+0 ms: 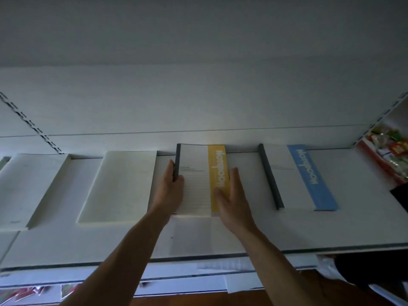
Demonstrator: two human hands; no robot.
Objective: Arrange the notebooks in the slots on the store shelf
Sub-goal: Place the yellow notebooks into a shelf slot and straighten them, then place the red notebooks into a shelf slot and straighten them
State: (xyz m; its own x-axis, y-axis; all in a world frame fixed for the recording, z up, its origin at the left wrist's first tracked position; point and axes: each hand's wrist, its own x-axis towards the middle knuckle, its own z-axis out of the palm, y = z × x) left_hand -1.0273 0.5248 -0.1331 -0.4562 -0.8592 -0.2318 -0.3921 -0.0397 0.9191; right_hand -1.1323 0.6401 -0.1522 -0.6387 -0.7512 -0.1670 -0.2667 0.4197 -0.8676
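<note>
The yellow notebook (194,180) lies flat on the shelf (287,230) between 2 hands. The left hand (171,188) pinches its spine edge. The right hand (231,195) presses straight fingers (234,176) against its right edge.

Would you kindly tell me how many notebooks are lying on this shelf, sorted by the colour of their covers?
plain white notebooks: 2
yellow-striped notebook: 1
blue-striped notebook: 1
Total: 4 notebooks in view
</note>
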